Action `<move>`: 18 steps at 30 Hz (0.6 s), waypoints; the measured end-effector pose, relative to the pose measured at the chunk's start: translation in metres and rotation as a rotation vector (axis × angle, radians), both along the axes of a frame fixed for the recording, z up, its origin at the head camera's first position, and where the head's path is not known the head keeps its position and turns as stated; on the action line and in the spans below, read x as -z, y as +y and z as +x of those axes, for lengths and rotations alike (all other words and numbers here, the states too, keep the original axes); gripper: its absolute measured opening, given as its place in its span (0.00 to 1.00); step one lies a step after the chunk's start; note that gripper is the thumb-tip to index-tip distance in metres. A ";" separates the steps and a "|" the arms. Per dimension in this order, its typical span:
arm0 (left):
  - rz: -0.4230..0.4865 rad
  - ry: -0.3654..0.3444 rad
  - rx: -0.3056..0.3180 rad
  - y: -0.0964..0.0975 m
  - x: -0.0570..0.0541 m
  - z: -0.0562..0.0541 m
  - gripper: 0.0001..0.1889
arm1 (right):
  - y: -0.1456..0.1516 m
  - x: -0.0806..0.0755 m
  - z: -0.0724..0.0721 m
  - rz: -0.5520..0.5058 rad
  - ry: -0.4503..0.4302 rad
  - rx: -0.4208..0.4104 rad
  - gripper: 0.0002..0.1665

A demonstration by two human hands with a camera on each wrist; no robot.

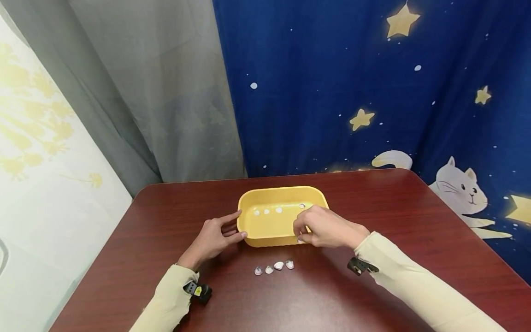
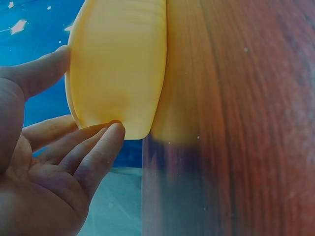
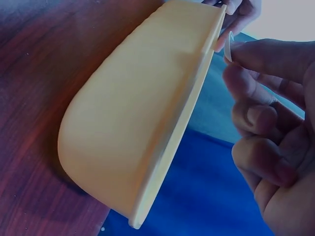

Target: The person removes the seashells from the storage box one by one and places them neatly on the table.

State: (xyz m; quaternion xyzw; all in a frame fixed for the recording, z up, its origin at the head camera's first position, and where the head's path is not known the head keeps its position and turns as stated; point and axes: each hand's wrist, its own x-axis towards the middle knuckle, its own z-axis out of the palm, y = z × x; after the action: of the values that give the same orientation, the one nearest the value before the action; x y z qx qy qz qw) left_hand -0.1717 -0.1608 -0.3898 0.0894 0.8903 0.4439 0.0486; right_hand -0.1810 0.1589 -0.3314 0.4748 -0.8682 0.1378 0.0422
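Observation:
A yellow plastic basin [image 1: 271, 241] stands on the table. My left hand [image 1: 213, 240] holds its left end, thumb at the front corner and index finger at the left rim. In the left wrist view the other fingers [image 2: 106, 147] lie against the basin's end wall. Over the front right rim, my right hand [image 1: 325, 227] pinches a small pale shell [image 3: 229, 47] between thumb and index finger, the remaining fingers curled in. Inside the basin, three white shells [image 1: 267, 211] form a row at the left, and another shell [image 1: 302, 206] lies toward the right.
Several small shells [image 1: 279, 266] lie in a row on the dark red wooden table [image 1: 323, 295], just in front of the basin. Behind the table's far edge hang a grey curtain [image 1: 174, 92] and a blue starry curtain [image 1: 315, 92]. A white patterned panel [image 1: 50, 184] stands at the left.

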 end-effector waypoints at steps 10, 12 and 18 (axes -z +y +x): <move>0.010 0.000 0.003 0.000 0.001 -0.001 0.40 | 0.002 0.007 0.002 -0.003 -0.006 -0.023 0.07; 0.007 0.003 0.005 -0.001 0.001 -0.001 0.40 | 0.002 0.008 0.003 0.002 0.014 -0.021 0.07; 0.005 0.004 0.018 -0.001 0.000 -0.001 0.40 | 0.000 0.013 0.011 0.042 0.046 -0.015 0.09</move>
State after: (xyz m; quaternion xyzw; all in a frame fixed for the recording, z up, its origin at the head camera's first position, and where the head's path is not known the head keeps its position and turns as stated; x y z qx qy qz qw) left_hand -0.1726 -0.1620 -0.3899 0.0982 0.8883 0.4457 0.0505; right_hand -0.1698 0.1593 -0.3444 0.4850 -0.8662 0.1089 0.0513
